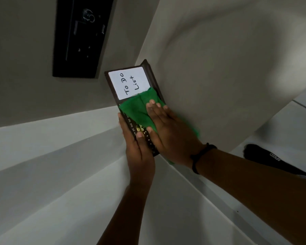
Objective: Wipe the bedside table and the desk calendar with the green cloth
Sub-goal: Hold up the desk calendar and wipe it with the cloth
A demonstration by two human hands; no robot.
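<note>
Pale walls (219,68); left hand (140,151) grips dark rectangular desk calendar (127,84), flat right hand (168,128) presses fuzzy green cloth (138,110) on it.

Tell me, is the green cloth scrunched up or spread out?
Mostly spread out: the green cloth lies flat on the desk calendar under the right hand.

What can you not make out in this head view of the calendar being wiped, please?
Head view:
- Desk calendar: lower face hidden by green cloth and right hand; month strip partly covered by left hand.
- Green cloth: right part blurred, behind the right hand.
- Bedside table: not identifiable in frame.
- Black wall panel: markings too dark to read.
</note>
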